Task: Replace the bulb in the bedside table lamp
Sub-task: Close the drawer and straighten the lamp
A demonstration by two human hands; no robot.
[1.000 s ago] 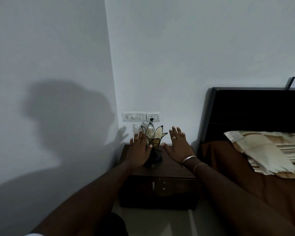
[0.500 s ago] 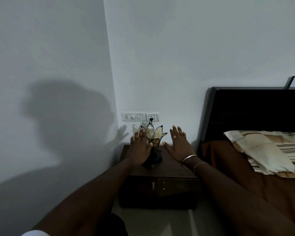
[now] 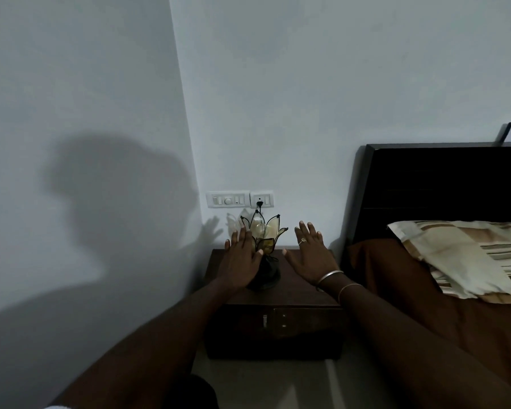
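Note:
A small lamp (image 3: 266, 233) with a lotus-petal glass shade and a dark base stands on a dark wooden bedside table (image 3: 295, 293) in the room's corner. Its bulb shows faintly between the petals. My left hand (image 3: 241, 261) is spread flat, fingers apart, just left of the lamp and partly in front of its base. My right hand (image 3: 311, 256), with a ring and bangles, is spread open to the right of the lamp, apart from it. Neither hand holds anything.
A switch panel (image 3: 227, 199) and a socket (image 3: 261, 199) with the lamp's plug sit on the wall just above the lamp. A bed with a dark headboard (image 3: 443, 190), brown cover and striped pillow (image 3: 466, 255) stands right of the table. The side wall is close on the left.
Both hands have stayed spread on either side of the lamp; they have shifted only slightly.

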